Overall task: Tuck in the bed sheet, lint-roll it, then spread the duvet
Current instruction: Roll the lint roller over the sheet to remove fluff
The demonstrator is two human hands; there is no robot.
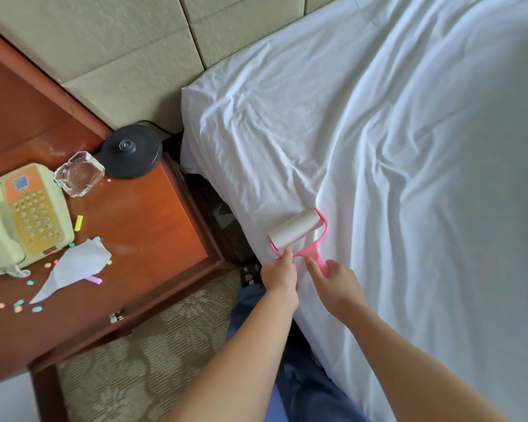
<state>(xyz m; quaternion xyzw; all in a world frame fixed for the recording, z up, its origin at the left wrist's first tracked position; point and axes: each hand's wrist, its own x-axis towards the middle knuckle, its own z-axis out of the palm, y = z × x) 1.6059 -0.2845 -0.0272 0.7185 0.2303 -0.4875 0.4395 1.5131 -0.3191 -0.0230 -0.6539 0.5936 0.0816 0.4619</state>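
Observation:
A wrinkled white bed sheet (378, 141) covers the mattress and hangs over its near side. On the sheet at the bed's edge lies a pink lint roller (296, 231) with a white roll. My right hand (336, 284) grips the pink handle. My left hand (281, 275) pinches the roller's near end, at the frame beside the roll. No duvet shows in this view.
A reddish wooden nightstand (153, 223) stands left of the bed, carrying a cream telephone (22, 217), a glass ashtray (79, 173), a black round kettle base (131, 150), crumpled paper (77, 266) and coloured scraps. A padded headboard (128, 62) runs behind. Patterned carpet (153, 354) lies below.

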